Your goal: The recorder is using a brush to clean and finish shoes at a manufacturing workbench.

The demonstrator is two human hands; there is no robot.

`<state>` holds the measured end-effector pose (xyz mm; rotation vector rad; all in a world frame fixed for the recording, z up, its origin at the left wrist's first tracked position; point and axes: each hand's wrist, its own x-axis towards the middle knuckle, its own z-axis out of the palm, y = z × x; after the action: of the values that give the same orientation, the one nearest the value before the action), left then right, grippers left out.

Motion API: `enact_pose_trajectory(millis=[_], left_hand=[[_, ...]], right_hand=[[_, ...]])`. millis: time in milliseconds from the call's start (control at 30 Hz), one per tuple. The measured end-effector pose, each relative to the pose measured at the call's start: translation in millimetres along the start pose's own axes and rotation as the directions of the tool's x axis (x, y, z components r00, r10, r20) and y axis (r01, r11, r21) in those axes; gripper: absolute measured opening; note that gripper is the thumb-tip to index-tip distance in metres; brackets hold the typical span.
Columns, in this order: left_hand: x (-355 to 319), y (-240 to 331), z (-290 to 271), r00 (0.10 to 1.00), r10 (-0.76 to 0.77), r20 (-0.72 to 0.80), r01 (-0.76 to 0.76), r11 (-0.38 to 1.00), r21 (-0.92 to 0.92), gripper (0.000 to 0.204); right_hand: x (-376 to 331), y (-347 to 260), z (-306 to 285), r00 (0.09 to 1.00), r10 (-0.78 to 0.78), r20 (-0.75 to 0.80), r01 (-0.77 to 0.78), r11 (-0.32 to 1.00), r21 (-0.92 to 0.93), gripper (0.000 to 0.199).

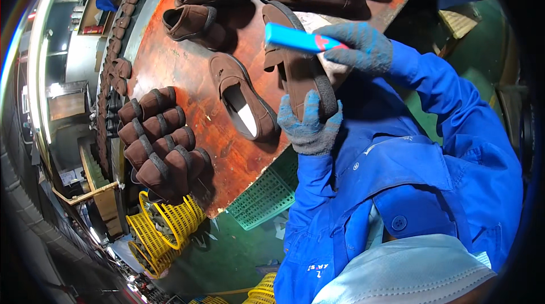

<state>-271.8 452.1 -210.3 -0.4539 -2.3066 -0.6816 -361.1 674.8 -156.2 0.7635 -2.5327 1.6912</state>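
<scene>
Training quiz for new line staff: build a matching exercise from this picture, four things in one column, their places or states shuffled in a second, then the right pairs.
Things:
1. Blue tool
2. Brown shoe with its sole showing
3. Brown shoe with white insole
4. Yellow baskets

Places or states:
A. On the floor, below the table edge
B. Lying alone on the orange-brown table
C. Gripped in the right hand
D. Held up by the left hand

Pairs: 1-C, 2-D, 3-B, 4-A
</scene>
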Motion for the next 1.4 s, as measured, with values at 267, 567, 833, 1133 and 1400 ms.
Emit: enact_pose_trajectory(millis=[267,567,833,1133,1400], left_hand=[[-2.7,-5.1,8.8,0.997,0.001,-0.080,-0.009,0.995,-0.102,0.082],[-14.6,-2.2,5.4,0.994,-0.071,-0.083,0.054,0.980,-0.190,0.085],[-11.3,-1.6,-2.4,0.847,-0.271,0.457,0.437,0.844,-0.310,0.086],[-13.5,1.3,2.5,0.995,-0.058,-0.085,0.042,0.983,-0.176,0.084],[-14.0,3.2,-2.1,0.994,-0.067,-0.089,0.054,0.988,-0.144,0.083]], right_hand=[[-14.9,-24.6,12.9,0.962,-0.119,0.245,0.170,0.965,-0.199,0.051],[42.4,34.6,-6.7,0.906,-0.403,0.128,0.398,0.711,-0.580,0.042],[3.0,-28.3,14.6,0.826,-0.448,0.343,0.537,0.810,-0.235,0.031],[68.5,31.1,-18.3,0.946,-0.304,0.111,0.305,0.724,-0.618,0.038],[-0.5,-13.2,5.9,0.834,-0.373,0.406,0.532,0.738,-0.414,0.047]])
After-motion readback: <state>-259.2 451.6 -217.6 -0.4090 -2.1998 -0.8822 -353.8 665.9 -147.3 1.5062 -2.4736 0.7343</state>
